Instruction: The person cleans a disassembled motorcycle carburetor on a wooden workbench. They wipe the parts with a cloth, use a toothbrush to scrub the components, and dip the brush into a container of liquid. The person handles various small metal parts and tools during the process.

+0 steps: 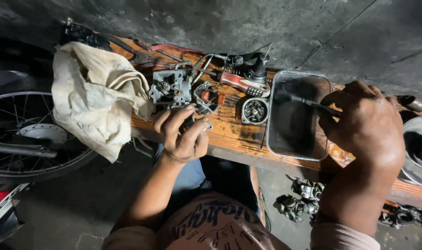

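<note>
My left hand rests on the front of a wooden bench, its fingers closed on a small dark metal part just below a grey carburetor body. My right hand hovers over the right side of a rectangular metal tray and grips a thin dark tool whose tip reaches into the tray. A round carburetor bowl lies between the two hands. A red-handled screwdriver lies behind it.
A dirty white rag drapes over the bench's left end. A spoked motorcycle wheel stands at left. More metal parts lie on the concrete floor below. A round metal bowl sits at far right.
</note>
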